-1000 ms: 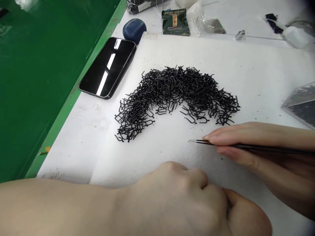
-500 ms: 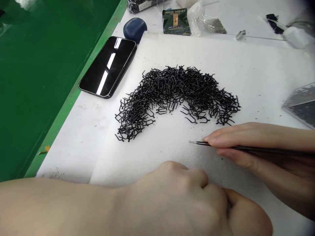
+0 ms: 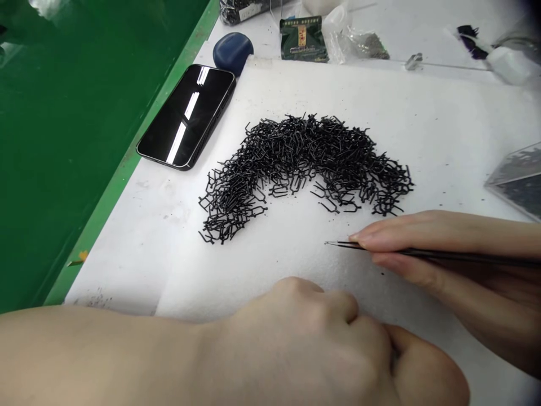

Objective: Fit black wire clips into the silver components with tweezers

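Observation:
A curved heap of small black bent-wire parts [image 3: 304,169] lies on a white foam sheet [image 3: 422,124]. My right hand [image 3: 422,248] comes in from the right and pinches black tweezers [image 3: 422,254], whose tips rest on the foam just below the heap's right end. My left hand [image 3: 338,344] lies near the front edge as a closed fist, thumb against the fingers. Whatever it holds, if anything, is hidden.
A black phone [image 3: 188,115] lies screen-up at the table's left edge, with a dark blue oval case [image 3: 232,52] behind it. Green floor [image 3: 63,141] lies to the left. Packets and bags [image 3: 302,38] sit at the back. A clear tray of dark parts [image 3: 519,180] is at right.

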Tool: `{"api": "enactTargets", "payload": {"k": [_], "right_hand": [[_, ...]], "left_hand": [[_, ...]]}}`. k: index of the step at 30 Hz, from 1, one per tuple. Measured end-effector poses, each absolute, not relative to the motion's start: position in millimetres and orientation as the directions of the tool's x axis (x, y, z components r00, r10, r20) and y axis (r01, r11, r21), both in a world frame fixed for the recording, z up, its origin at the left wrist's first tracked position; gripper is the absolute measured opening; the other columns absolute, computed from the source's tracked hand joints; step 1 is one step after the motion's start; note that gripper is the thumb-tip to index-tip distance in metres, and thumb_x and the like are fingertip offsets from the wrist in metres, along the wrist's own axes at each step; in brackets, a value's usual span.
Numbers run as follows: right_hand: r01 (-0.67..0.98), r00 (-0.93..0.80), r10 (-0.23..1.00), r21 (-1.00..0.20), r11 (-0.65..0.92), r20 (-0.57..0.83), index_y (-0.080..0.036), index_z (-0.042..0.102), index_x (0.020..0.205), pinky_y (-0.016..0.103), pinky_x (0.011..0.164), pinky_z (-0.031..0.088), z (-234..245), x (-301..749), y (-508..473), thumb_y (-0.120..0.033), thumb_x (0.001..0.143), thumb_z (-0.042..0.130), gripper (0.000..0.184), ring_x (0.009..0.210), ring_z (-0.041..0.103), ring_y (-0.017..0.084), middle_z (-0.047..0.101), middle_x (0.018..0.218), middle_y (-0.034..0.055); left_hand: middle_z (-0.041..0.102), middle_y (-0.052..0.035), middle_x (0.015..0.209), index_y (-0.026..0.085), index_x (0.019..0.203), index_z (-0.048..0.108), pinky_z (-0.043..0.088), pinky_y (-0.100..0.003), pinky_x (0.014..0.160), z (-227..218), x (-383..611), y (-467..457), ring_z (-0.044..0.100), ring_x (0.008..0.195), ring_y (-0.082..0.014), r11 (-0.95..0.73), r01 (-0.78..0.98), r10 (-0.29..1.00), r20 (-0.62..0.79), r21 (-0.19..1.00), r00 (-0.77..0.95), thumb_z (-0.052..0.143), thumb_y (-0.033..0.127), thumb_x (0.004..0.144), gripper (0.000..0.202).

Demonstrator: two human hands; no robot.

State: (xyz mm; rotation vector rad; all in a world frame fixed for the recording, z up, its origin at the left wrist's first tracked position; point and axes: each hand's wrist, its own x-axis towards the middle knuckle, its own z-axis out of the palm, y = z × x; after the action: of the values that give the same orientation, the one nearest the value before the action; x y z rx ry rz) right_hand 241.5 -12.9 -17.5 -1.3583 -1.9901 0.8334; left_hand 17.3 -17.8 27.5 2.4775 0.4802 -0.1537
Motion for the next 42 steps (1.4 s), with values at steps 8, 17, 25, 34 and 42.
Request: {"api": "enactTargets", "payload": {"k": [8, 17, 25, 34, 42], "right_hand": [[0.603, -0.287, 0.957, -0.768, 0.216, 0.044, -0.066, 0.093, 0.111, 0.038, 0.097, 0.083, -15.4, 242.4, -14.2, -0.037, 0.103, 0.080, 0.033, 0.109, 0.096, 0.032, 0.095, 0.121, -0.0180], [0.567, -0.283, 0.944, -0.764, 0.306, 0.168, -0.051, 0.095, 0.108, 0.024, 0.095, 0.079, -20.2, 240.2, -12.3, -0.040, 0.102, 0.090, 0.014, 0.101, 0.096, 0.023, 0.096, 0.114, -0.0135], [0.567, -0.328, 0.929, -0.751, 0.340, 0.173, -0.050, 0.096, 0.109, 0.024, 0.094, 0.080, -20.0, 242.6, -10.5, -0.037, 0.102, 0.089, 0.016, 0.099, 0.096, 0.023, 0.096, 0.115, -0.0113], [0.611, -0.244, 0.939, -0.714, 0.342, 0.242, -0.053, 0.097, 0.113, 0.027, 0.095, 0.081, -25.0, 249.3, -4.0, -0.045, 0.103, 0.093, 0.013, 0.106, 0.097, 0.028, 0.096, 0.121, -0.0124], [0.594, -0.230, 0.950, -0.743, 0.308, 0.209, -0.053, 0.096, 0.106, 0.017, 0.101, 0.075, -16.2, 230.5, -7.6, -0.038, 0.102, 0.090, 0.016, 0.102, 0.096, 0.017, 0.095, 0.118, -0.0210]], "left_hand": [[0.056, 0.0076, 0.071, 0.023, 0.094, 0.069, 0.048, -0.032, 0.038, 27.5, 16.0, -22.2, 0.045, 0.048, -0.0137, -0.763, 0.379, 0.328, -0.192, 0.523, 0.925, 0.063, 0.033, 0.126, 0.035], [0.063, 0.0067, 0.075, 0.020, 0.108, 0.077, 0.053, -0.035, 0.040, 28.1, 17.9, -19.1, 0.048, 0.049, -0.0159, -0.728, 0.395, 0.299, -0.258, 0.561, 0.919, 0.064, 0.030, 0.125, 0.024], [0.066, 0.0072, 0.070, 0.017, 0.104, 0.079, 0.045, -0.035, 0.035, 19.9, 8.3, -28.8, 0.046, 0.046, -0.0150, -0.752, 0.374, 0.411, -0.057, 0.542, 0.910, 0.077, 0.022, 0.116, 0.013], [0.071, 0.0020, 0.074, 0.023, 0.107, 0.071, 0.059, -0.025, 0.053, 1.9, 4.0, -51.6, 0.062, 0.058, -0.0164, -0.817, 0.416, 0.496, 0.118, 0.400, 0.860, 0.065, 0.036, 0.122, 0.020], [0.068, 0.0016, 0.071, 0.026, 0.104, 0.068, 0.064, -0.025, 0.058, -7.2, 9.1, -62.7, 0.068, 0.063, -0.0185, -0.838, 0.424, 0.502, 0.179, 0.344, 0.846, 0.066, 0.043, 0.122, 0.025]]}}
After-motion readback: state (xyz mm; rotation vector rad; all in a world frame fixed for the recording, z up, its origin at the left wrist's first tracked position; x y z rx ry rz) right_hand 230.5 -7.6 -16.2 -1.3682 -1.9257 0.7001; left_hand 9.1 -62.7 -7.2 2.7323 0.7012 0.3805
